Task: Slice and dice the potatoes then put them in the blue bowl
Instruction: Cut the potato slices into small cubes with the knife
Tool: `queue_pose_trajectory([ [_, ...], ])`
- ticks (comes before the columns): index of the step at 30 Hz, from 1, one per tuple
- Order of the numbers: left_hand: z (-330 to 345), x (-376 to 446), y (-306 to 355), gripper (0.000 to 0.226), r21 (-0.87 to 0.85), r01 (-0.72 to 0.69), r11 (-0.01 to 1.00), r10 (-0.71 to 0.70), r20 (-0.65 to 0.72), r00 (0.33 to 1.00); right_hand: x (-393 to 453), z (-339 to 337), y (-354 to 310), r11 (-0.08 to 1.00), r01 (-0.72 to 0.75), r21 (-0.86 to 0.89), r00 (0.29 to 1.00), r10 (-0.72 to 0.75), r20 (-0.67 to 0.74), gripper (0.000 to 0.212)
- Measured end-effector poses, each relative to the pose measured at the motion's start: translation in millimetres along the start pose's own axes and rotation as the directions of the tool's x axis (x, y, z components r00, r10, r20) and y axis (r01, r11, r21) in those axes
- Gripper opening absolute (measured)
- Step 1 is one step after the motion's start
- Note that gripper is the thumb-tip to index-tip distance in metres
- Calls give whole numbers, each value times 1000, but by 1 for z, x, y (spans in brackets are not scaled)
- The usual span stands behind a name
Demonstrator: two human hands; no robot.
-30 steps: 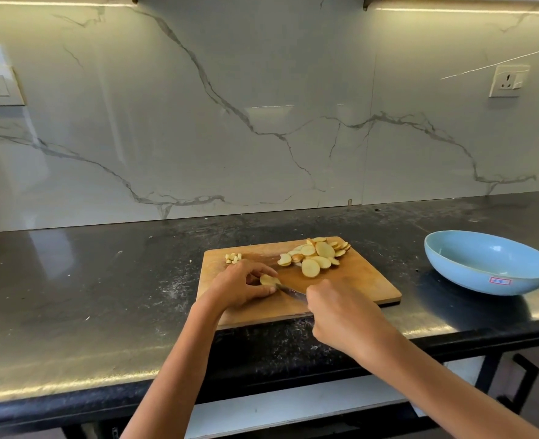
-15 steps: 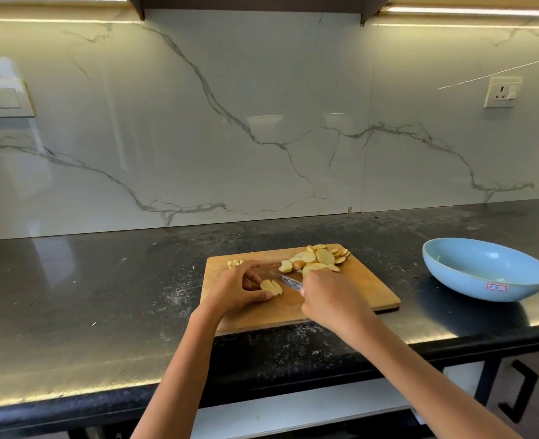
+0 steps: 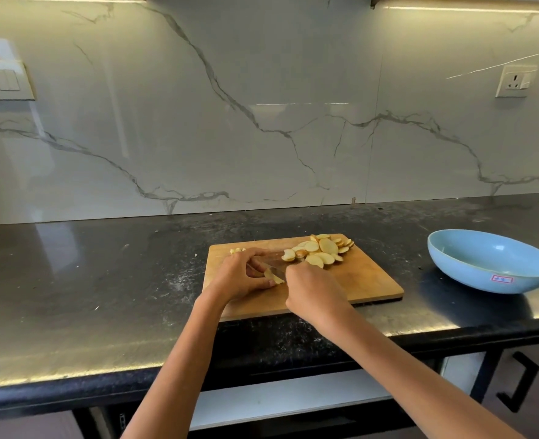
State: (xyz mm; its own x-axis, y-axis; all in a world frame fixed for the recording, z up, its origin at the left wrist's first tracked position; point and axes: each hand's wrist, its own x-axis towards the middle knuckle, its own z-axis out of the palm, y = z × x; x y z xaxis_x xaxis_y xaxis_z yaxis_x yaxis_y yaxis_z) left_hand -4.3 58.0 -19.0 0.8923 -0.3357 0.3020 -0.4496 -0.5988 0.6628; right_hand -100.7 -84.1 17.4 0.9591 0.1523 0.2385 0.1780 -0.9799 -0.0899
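Observation:
A wooden cutting board (image 3: 366, 280) lies on the black counter. A pile of round potato slices (image 3: 322, 250) sits at its far right. A few small diced bits (image 3: 237, 250) lie at the far left of the board. My left hand (image 3: 244, 275) pins a potato slice (image 3: 272, 276) to the board with its fingertips. My right hand (image 3: 314, 291) grips a knife (image 3: 269, 263), whose blade runs across that slice towards the pile. The knife handle is hidden in my fist. The blue bowl (image 3: 489, 263) stands to the right of the board, with nothing visible inside.
The black counter (image 3: 87, 280) runs left and right, its front edge near my forearms. A marble wall rises behind it, with a socket (image 3: 515, 81) at the upper right and a switch plate (image 3: 0, 82) at the left. A cabinet handle (image 3: 519, 380) shows below at right.
My right hand has moved forward and left with the knife, so the blade now lies over the slice under my left fingers. The view has shifted slightly downward.

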Motion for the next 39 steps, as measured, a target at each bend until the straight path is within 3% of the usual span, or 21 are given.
queue_pose_trajectory([
  [5, 0, -2, 2, 57, 35, 8, 999, -8, -2, 1000, -2, 2, -5, 999, 45, -27, 999, -44, 26, 17],
  [12, 0, -1, 2, 22, 96, 0, 995, -7, 72, 997, -37, -6, 5, 995, 69, -74, 996, -64, 69, 18],
  [17, 2, 0, 0, 18, 88, -8, 996, 2, 69, 998, -50, -19, 15, 994, 68, -90, 990, -56, 128, 9],
  [19, 3, 1, -1, 17, 76, -25, 997, 20, 63, 998, -51, -26, 21, 993, 42, -107, 993, -29, 117, 20],
  [22, 2, 0, -1, 23, 69, -26, 997, 22, 61, 998, -45, -31, 28, 997, -6, -79, 997, 12, 73, 27],
  [25, 0, -3, 2, 57, 22, 11, 1000, -11, 28, 1000, -34, -27, 23, 999, -26, -35, 1000, 25, -13, 16],
  [28, 0, -5, 2, 81, -25, 41, 999, -41, -16, 999, -20, -12, 15, 1000, -30, 2, 999, 30, -16, 23],
  [31, -1, -5, 1, 77, -39, 35, 999, -36, -41, 999, -10, -4, 10, 999, -20, 33, 1000, 21, -20, 10],
  [39, -1, -5, 1, 67, -8, 28, 1000, -28, -56, 998, -7, 3, 2, 1000, -6, 7, 1000, 6, -3, 17],
])
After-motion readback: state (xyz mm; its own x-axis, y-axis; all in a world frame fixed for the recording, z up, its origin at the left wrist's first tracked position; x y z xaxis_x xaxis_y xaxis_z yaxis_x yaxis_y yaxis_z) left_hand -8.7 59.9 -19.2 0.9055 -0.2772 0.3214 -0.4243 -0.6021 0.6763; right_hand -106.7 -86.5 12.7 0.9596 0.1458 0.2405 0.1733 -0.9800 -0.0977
